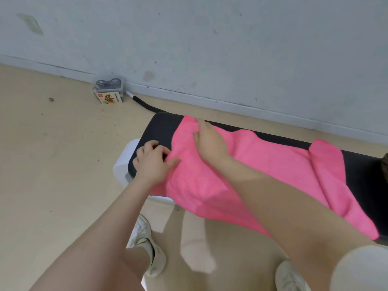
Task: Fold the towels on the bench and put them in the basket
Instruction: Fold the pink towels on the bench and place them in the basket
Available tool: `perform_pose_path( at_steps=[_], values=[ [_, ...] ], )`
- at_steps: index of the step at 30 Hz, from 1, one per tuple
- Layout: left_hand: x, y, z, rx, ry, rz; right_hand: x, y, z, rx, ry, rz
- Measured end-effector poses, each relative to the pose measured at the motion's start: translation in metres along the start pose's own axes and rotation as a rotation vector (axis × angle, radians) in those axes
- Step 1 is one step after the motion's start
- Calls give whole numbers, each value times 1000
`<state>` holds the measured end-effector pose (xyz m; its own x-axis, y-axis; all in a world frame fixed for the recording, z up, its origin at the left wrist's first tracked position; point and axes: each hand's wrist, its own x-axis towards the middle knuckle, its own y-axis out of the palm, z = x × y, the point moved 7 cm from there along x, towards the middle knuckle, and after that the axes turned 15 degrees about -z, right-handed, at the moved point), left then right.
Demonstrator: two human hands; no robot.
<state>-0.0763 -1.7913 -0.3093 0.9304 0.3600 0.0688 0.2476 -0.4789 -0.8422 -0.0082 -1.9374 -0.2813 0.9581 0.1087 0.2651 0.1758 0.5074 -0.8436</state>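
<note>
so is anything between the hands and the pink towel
No. Both hands are already on the towel: the left hand pinches its near left edge, the right hand lies on top.

A small clear box (109, 91) with a printed label stood on the beige floor (52, 156) against the scuffed pale wall (210, 38). Just beside it, a black hose with a white tip (142, 102) lay along the baseboard. A pale plate (31, 24) was fixed high on the wall. Dark specks dotted the floor.
</note>
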Motion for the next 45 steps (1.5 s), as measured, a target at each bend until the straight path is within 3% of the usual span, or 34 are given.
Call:
perform_pose_path(
  at_steps=[4,10,12,14,16,22,24,29,32,36,40,43,45],
  values=[
    [6,0,-5,-563,-84,163,29,24,-13,-119,269,80],
    [0,2,-11,-1050,-207,417,46,29,-15,-181,150,69],
    [1,-2,-7,-1133,-238,500,48,29,-15,-98,174,14],
    [3,-8,1,-1053,-232,523,53,27,-21,170,338,-69],
    [10,-15,13,-925,-198,429,61,26,-21,381,460,-150],
    [31,-31,36,-509,35,-25,74,31,7,521,403,-236],
    [35,-34,41,-387,49,-100,74,35,17,552,318,-193],
    [29,-39,58,-100,-46,-176,47,50,27,472,116,189],
    [21,-40,35,128,72,-219,25,29,7,372,115,105],
    [-5,-7,-37,7,385,-106,-16,-29,-45,143,84,-100],
    [-51,42,-116,-76,671,119,-68,-103,-129,27,267,-326],
    [-83,78,-161,-37,755,243,-110,-148,-191,-100,479,-344],
    [-99,98,-188,29,785,269,-131,-164,-228,-171,608,-265]
  ],
)
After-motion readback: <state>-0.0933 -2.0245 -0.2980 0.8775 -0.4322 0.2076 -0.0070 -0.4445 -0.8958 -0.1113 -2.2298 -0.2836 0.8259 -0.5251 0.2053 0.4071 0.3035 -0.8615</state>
